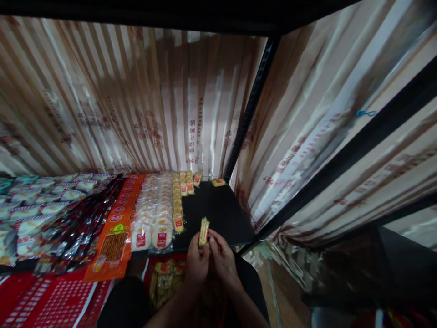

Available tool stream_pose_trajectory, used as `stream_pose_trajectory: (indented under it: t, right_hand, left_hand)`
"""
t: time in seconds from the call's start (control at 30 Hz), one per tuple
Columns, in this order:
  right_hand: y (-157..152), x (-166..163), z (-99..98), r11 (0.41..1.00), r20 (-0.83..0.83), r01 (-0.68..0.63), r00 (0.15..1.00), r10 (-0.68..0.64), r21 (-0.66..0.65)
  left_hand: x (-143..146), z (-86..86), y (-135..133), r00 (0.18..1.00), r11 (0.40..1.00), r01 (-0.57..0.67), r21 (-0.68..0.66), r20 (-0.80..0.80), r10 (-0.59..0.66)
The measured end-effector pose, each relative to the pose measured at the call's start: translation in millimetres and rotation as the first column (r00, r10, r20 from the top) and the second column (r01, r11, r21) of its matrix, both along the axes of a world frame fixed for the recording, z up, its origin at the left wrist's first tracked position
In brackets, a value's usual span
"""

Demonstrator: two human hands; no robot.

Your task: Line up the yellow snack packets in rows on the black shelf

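My left hand (196,262) and my right hand (221,257) meet at the front edge of a black shelf (218,212). Together they pinch one small yellow snack packet (204,231), held upright between the fingertips. Just left of it on the shelf lies a row of the same yellow packets (178,200), running back toward the curtain. A single yellow packet (218,182) lies alone at the back right corner.
Round white packets (155,214), orange bags (114,241), dark glossy packs (85,223) and pale green-trimmed packs (34,205) fill the shelf's left. Striped foil sheeting (136,105) walls the back and right. A black upright post (251,105) stands at the corner. A bag of yellow snacks (164,280) sits below.
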State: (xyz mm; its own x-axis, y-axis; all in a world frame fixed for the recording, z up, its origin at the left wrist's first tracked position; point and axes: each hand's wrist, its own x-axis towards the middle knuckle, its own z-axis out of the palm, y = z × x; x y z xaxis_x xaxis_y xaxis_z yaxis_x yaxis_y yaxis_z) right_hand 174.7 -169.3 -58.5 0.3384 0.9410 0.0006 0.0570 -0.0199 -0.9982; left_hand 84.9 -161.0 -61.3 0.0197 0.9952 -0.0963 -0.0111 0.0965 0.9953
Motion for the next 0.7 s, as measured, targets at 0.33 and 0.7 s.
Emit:
stream_pose_trajectory:
  t: [0.33,0.7]
  right_hand:
    - [26,14,-4.4,0.985,-0.167,-0.096,0.983,0.071,-0.146]
    - [82,28,-23.6,0.995,-0.114,-0.041,0.993,0.030,-0.094]
  left_hand:
    - [9,-0.9,21,0.920,0.961,0.067,-0.270,0.389,0.045]
    - [22,6.0,57,0.988,0.950,-0.147,-0.274,0.004,0.153]
